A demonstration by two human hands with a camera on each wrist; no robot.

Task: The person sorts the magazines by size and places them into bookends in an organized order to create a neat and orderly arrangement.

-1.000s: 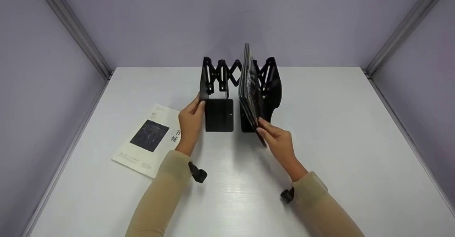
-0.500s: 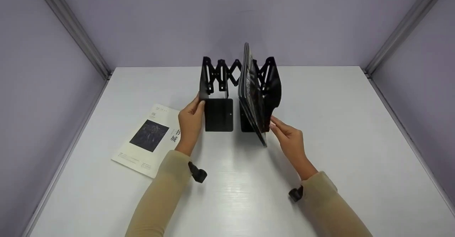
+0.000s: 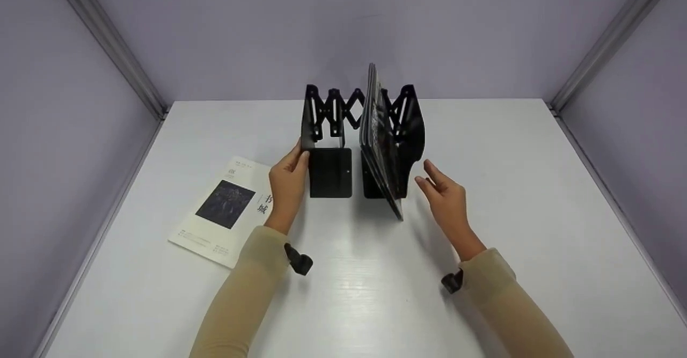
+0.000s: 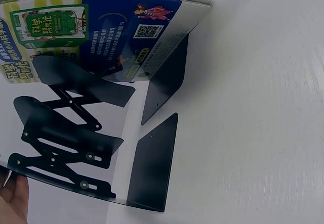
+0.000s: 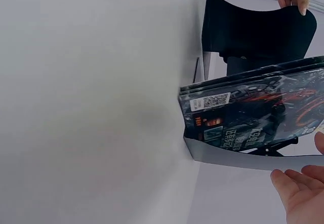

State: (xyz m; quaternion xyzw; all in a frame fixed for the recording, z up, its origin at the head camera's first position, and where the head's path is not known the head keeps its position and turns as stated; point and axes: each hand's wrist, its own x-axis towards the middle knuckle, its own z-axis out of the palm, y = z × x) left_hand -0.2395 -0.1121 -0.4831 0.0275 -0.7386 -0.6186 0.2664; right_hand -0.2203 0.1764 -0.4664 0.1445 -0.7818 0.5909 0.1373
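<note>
A black expandable bookend with crisscross arms stands near the back of the table. My left hand pinches its left end plate between thumb and fingers; the right wrist view also shows these fingers on the plate's edge. Several thin magazines stand together in the right part, leaning slightly, their lower ends jutting past the base. One outer cover is blue, green and yellow; the opposite one is dark. My right hand is held just right of the right end plate, fingers loosely bent, holding nothing.
A cream-coloured book with a dark picture on its cover lies flat at the left, partly under the left forearm. Pale walls rise behind and at both sides of the white table.
My right hand has let go of the magazines' lower edge, passed the right end plate and drawn away to the right. The magazines and my left hand stay put.
</note>
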